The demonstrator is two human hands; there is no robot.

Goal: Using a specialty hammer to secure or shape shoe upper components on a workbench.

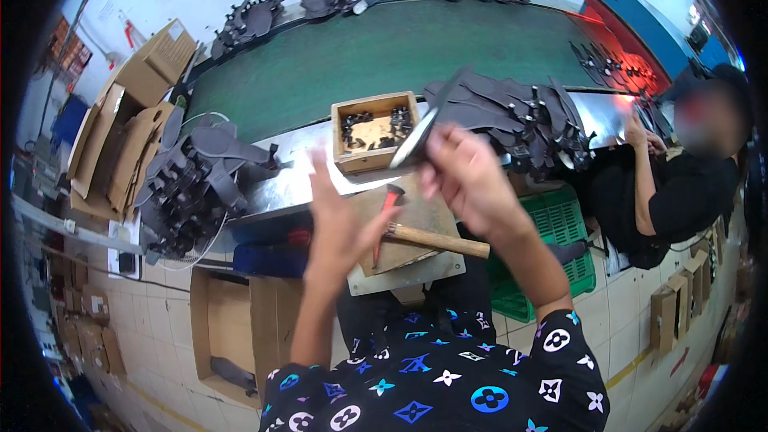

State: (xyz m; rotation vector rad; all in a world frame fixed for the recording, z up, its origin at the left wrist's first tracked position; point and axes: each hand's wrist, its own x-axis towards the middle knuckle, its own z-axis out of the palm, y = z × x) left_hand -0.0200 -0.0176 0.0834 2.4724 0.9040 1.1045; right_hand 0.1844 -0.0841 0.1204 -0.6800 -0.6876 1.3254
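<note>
My right hand [474, 180] pinches a dark, flat, sole-shaped piece [414, 141] with a pale, shiny side, held up in front of the wooden box. Motion smears both a little. My left hand [334, 216] holds nothing; its fingers are spread and the thumb points right. Under it is a brown work block [428, 202] on a pale stand at my lap. A tool with a wooden handle [440, 240] lies across the block, its head out of sight. Beside it lies a red tool [387, 216] with a black end.
Small black parts fill a wooden box [374, 162]. Grey sole-shaped pieces [488, 108] heap right of it, more [192, 168] at left. Behind runs a green conveyor belt [360, 56]. A co-worker [680, 176] sits at right, near a green crate [580, 228]. An open carton [224, 312] stands lower left.
</note>
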